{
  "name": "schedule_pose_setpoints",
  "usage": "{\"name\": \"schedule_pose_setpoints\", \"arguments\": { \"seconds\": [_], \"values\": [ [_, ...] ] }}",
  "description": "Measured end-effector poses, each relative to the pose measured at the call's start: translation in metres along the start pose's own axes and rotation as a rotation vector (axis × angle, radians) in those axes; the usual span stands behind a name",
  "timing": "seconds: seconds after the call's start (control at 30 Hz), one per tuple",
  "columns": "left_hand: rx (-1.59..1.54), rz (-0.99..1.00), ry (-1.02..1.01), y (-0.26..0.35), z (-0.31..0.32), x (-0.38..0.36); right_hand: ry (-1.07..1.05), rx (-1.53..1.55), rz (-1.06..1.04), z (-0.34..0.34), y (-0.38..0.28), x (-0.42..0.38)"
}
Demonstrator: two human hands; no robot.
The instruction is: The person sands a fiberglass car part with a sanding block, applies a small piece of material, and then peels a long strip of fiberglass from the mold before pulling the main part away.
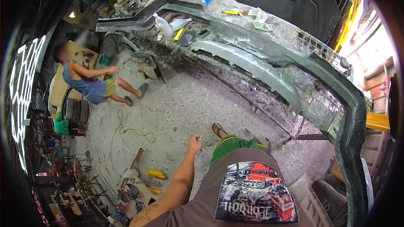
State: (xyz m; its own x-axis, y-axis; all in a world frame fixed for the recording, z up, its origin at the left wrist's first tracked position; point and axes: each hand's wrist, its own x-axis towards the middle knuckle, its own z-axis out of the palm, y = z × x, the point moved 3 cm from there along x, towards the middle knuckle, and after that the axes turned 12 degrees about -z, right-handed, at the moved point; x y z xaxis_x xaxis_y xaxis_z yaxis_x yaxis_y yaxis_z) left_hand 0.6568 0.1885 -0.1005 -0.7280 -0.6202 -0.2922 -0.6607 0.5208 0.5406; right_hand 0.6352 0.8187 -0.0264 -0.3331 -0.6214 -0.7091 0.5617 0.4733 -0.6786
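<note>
My left hand (195, 142) hangs low over the concrete floor, left of my green shorts (235, 146). Its fingers are curled closed, and a small pale bit shows at the fingertips, too small to name. Nowhere in view is my right hand. Ahead stands a work table with a long dark vehicle bumper (355, 101) along its edge. A separate grey curved panel (248, 61) lies inside the bumper's curve. On the table are a white bottle (163, 26), a yellow-handled tool (178, 35) and a crumpled cloth (260, 19).
At the left a person in a blue tank top (80, 80) bends forward; another in a green shirt (61, 125) is near stacked tires (75, 110). A loose cord (122, 130) lies on the floor (168, 109). Yellow parts (156, 174) and clutter lie at lower left.
</note>
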Motion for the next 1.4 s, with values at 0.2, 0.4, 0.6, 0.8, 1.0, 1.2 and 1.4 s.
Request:
{"name": "schedule_pose_setpoints", "arguments": {
  "seconds": [0.2,0.4,0.6,0.8,1.0,1.2,1.4],
  "values": [
    [0.012,-0.011,0.001,0.001,0.004,-0.004,0.091,0.024,0.023,-0.014,0.011,-0.032],
    [-0.01,-0.001,-0.024,0.017,-0.002,0.001,0.156,0.059,0.014,-0.022,0.013,-0.04],
    [-0.039,0.246,0.135,0.099,-0.042,0.084,0.258,-0.027,-0.098,-0.05,0.0,0.005],
    [-0.062,0.429,0.142,0.236,-0.108,0.208,0.726,-0.516,-0.707,-0.129,-0.26,0.128],
    [-0.096,0.571,0.103,0.325,-0.12,0.352,0.888,-0.972,-0.598,-0.153,-0.433,0.269],
    [-0.198,0.481,-0.015,0.349,-0.112,0.434,0.716,-1.161,-0.1,-0.176,-0.462,0.317],
    [-0.184,0.499,-0.093,0.372,-0.114,0.454,0.722,-1.093,-0.206,-0.175,-0.481,0.299]
  ]
}}
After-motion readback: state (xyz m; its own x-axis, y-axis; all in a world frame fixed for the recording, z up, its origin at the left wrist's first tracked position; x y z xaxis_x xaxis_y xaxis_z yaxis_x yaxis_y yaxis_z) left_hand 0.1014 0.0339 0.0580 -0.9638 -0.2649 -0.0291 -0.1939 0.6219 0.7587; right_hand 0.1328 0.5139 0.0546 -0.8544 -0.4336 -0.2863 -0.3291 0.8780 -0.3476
